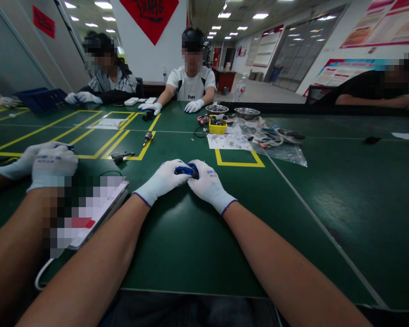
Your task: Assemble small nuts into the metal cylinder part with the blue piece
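Observation:
My left hand point(164, 180) and my right hand point(208, 184) meet over the middle of the green table, both in white gloves with blue palms. Between their closed fingertips is a small dark part point(194, 171), mostly hidden by the gloves, so its kind does not show. Beyond my left hand, a dark metal tool-like piece point(121, 157) lies on the table. A small silver-and-black cylindrical piece point(147, 138) rests farther back.
A phone-like device point(97, 211) with a white cable lies left of my left forearm, near a co-worker's gloved hands point(52, 163). Farther back are a yellow bin point(217, 126) of parts, metal bowls point(247, 112) and a plastic bag point(286, 152). Other people sit across the table.

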Action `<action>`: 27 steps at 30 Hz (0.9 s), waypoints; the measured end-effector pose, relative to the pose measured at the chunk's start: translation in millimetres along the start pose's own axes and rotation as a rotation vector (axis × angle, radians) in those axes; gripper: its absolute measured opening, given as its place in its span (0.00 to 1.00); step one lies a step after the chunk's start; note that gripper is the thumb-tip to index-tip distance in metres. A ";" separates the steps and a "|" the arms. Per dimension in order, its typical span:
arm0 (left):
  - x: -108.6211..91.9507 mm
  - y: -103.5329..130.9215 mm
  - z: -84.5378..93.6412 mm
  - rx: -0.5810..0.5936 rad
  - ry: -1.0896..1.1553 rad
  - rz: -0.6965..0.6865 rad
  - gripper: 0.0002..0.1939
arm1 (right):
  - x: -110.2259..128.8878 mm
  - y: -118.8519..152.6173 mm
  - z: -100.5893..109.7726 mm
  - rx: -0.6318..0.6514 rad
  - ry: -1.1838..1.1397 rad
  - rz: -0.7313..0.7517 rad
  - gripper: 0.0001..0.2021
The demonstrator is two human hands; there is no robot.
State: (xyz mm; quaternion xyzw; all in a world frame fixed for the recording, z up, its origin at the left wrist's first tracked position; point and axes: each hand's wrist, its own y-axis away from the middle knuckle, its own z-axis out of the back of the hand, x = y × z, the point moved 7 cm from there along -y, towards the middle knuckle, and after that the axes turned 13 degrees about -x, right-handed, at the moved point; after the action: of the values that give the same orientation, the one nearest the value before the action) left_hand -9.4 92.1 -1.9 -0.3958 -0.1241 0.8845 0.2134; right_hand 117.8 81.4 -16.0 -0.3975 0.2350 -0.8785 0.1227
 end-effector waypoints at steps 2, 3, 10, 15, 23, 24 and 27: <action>0.1 -0.1 -0.1 0.007 -0.004 0.002 0.09 | -0.5 0.5 -0.3 0.004 0.006 -0.004 0.18; -0.4 0.0 -0.2 0.008 -0.017 0.003 0.09 | -0.8 0.7 -0.5 0.006 0.009 -0.006 0.18; -4.3 1.8 -1.6 -0.003 -0.168 0.006 0.07 | 0.0 0.7 -2.0 0.025 0.021 0.019 0.14; -3.8 3.6 -6.2 0.014 -0.258 0.004 0.07 | 0.4 0.6 -0.9 0.026 0.007 0.022 0.14; -3.6 4.6 -10.5 0.022 -0.305 -0.014 0.09 | -0.9 0.1 -0.6 0.017 -0.010 0.011 0.14; -3.5 4.6 -10.7 0.019 -0.306 -0.021 0.09 | -1.2 0.1 -0.6 0.015 -0.012 0.011 0.14; -3.0 5.0 -11.8 0.013 -0.303 -0.033 0.08 | -1.9 0.0 -0.5 0.003 -0.021 0.013 0.15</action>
State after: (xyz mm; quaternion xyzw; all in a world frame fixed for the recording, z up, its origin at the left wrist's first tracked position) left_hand -0.1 86.8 -9.6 -0.2541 -0.1557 0.9313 0.2094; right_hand 118.7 82.3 -17.5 -0.4049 0.2347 -0.8739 0.1313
